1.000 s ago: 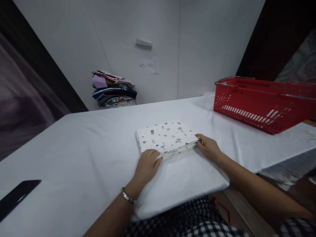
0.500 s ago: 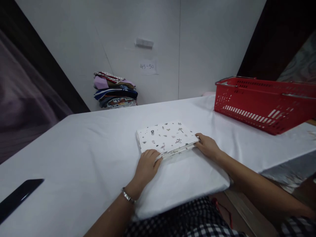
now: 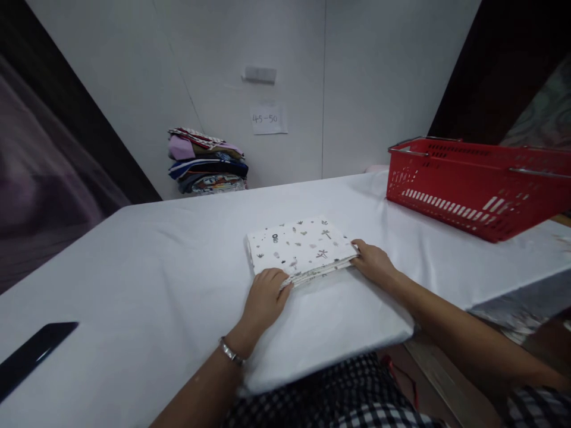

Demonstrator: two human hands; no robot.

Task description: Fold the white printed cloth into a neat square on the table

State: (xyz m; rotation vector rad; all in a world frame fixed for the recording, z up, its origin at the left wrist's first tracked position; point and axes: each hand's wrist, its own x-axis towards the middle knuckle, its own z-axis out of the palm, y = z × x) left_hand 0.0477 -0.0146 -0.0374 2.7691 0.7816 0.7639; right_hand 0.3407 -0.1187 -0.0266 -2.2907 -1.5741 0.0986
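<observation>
A folded white cloth (image 3: 301,246) printed with small dark figures lies flat on the white-covered table (image 3: 147,261), in front of me. My left hand (image 3: 264,297) grips its near left corner, fingers curled under the edge. At the near right corner my right hand (image 3: 373,261) does the same, with its fingertips tucked under the folded layers. A metal bracelet sits on my left wrist.
A red plastic basket (image 3: 473,184) stands on the table at the right. A stack of folded coloured clothes (image 3: 206,161) rests against the back wall, below a paper label reading 45-50 (image 3: 267,119). A dark flat object (image 3: 31,355) lies at the table's near left.
</observation>
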